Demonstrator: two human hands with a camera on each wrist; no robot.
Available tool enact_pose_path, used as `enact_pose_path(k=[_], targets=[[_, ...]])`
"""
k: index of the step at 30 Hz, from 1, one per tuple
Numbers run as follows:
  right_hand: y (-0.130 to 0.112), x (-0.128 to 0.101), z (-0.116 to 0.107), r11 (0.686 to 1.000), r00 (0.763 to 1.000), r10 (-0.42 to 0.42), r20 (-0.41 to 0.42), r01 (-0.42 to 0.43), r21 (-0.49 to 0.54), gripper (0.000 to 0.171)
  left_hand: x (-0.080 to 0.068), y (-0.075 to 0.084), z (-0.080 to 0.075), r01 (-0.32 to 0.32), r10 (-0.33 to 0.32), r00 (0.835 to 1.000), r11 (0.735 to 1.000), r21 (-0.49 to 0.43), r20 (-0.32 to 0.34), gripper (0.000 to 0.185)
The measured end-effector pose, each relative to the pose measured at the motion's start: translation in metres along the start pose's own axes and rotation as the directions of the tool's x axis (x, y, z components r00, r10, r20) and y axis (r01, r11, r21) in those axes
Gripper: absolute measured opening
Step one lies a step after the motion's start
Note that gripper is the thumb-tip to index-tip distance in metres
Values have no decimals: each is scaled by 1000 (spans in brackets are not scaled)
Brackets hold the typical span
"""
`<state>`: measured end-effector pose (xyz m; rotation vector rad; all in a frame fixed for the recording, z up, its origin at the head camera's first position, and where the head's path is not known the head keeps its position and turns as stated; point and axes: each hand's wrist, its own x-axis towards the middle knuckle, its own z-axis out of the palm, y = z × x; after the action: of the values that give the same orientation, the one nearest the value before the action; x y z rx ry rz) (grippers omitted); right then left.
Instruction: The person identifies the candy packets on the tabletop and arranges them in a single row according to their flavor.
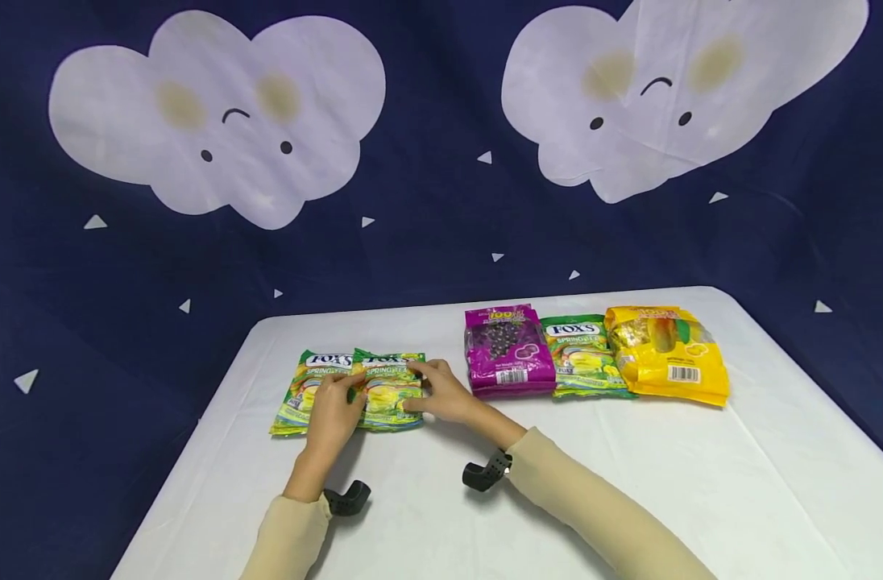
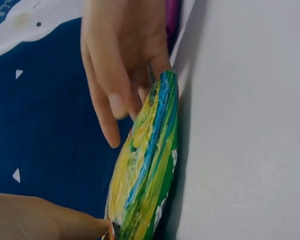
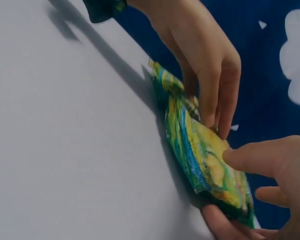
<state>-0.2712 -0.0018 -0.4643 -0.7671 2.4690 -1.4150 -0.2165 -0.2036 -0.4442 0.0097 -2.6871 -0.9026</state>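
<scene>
Green plastic, FOX'S lettering: bags, three in view.

Item one: front bag, between the two hands on the left part of the table, its left side overlapping the next item. Item two: left bag, face up, partly covered by the front bag and the left hand. Item three: far green bag, well to the right, in a row with two others.

Rest of that row: purple bag, one showing, to the left; yellow bag, one showing, to the right, overlapping the green one. Whether more lie beneath either, cannot tell.

Hands, two. Right hand: thumb and fingers bent around the right edge of the front bag, holding it. Left hand: fingers bent down, touching the left side of the same bag; whether it grips, cannot tell.

Beige sleeves, two. Black wrist devices, two, one at each wrist.

White table, one, cloth-like surface. Dark blue backdrop, one, with white triangles and two pale clouds, their printed faces upside down.
</scene>
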Motion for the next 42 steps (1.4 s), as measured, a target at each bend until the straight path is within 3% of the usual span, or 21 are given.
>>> enact_pose_path(k=[8, 11, 16, 20, 23, 26, 33, 38, 42], targets=[[-2, -44, -27, 995, 993, -102, 64, 102, 16, 53, -14, 24, 5, -108, 98, 988, 991, -78, -116, 25], [-1, -63, -40, 989, 988, -141, 68, 137, 52, 50, -21, 36, 11, -139, 124, 986, 981, -133, -115, 27], [1, -94, -60, 981, 985, -167, 52, 161, 108, 47, -30, 58, 22, -152, 170, 985, 935, -320, 30, 32], [9, -111, -77, 979, 987, -162, -9, 161, 128, 44, -35, 74, 35, -132, 207, 968, 901, -414, 142, 33], [17, -122, -91, 982, 988, -137, -73, 145, 120, 40, -36, 86, 48, -133, 251, 946, 879, -457, 207, 32], [26, -133, -105, 991, 984, -93, -154, 107, 81, 36, -38, 98, 62, -134, 286, 919, 874, -467, 272, 32], [49, -158, -132, 998, 948, -15, -317, -6, -64, 37, -40, 127, 94, -71, 316, 843, 868, -491, 435, 37], [61, -167, -151, 980, 914, 26, -405, -104, -170, 37, -36, 145, 108, -3, 286, 839, 853, -523, 462, 40], [65, -169, -160, 969, 897, 53, -438, -153, -196, 37, -34, 155, 119, 21, 270, 841, 849, -527, 469, 40]])
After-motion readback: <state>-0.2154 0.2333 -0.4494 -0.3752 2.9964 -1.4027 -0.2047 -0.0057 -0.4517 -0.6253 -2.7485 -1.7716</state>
